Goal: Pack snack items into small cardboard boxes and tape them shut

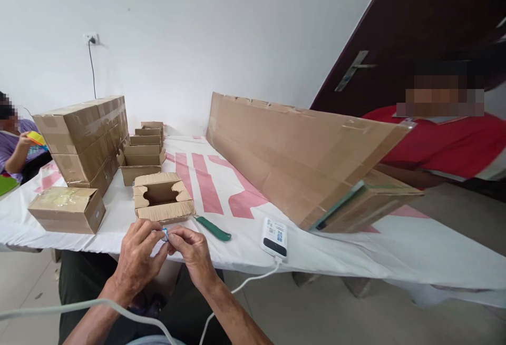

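Observation:
Between the fingertips of both my hands is a small blue and white piece point(165, 234), too small to tell its kind. My left hand point(139, 258) pinches it from the left, and my right hand point(193, 253) pinches it from the right. Both hands are just off the table's front edge. Right behind them stands an open cardboard box point(164, 213) with its flaps up. A green-handled folding knife or cutter point(213, 228) lies to the right of that box.
Open cardboard boxes point(142, 158) line up toward the wall, beside stacked taped boxes point(85, 134). One closed box point(65, 210) sits front left. A white power bank point(275, 237) with a cable lies right. A long cardboard panel point(284, 150) divides the table; people sit at both sides.

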The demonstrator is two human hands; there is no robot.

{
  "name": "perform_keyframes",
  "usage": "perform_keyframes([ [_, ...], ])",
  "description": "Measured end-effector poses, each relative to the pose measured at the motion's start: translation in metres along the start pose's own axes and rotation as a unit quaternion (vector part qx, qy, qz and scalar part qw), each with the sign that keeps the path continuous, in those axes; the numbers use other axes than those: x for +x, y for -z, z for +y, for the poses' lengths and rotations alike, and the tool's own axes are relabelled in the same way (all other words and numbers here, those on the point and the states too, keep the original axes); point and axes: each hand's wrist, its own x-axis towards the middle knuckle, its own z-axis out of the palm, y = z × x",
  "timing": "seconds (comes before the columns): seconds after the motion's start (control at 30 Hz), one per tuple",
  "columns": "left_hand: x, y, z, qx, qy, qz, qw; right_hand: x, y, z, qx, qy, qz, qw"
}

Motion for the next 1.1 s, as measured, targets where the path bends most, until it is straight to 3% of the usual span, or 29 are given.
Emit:
perform_keyframes([
  [0.57,-0.0012,0.0,0.0032,0.005,0.013,-0.017,1.0,0.0012,-0.0015,-0.0015,0.007,0.01,0.003,1.0],
  [0.8,0.0033,0.0037,0.0053,-0.085,0.063,-0.017,0.994,0.0024,-0.0003,-0.0001,-0.007,0.002,0.007,1.0],
  [1.1,0.0001,-0.0002,0.0061,0.014,0.007,0.002,1.0,0.0024,-0.0046,-0.0065,-0.015,0.029,0.004,0.999],
])
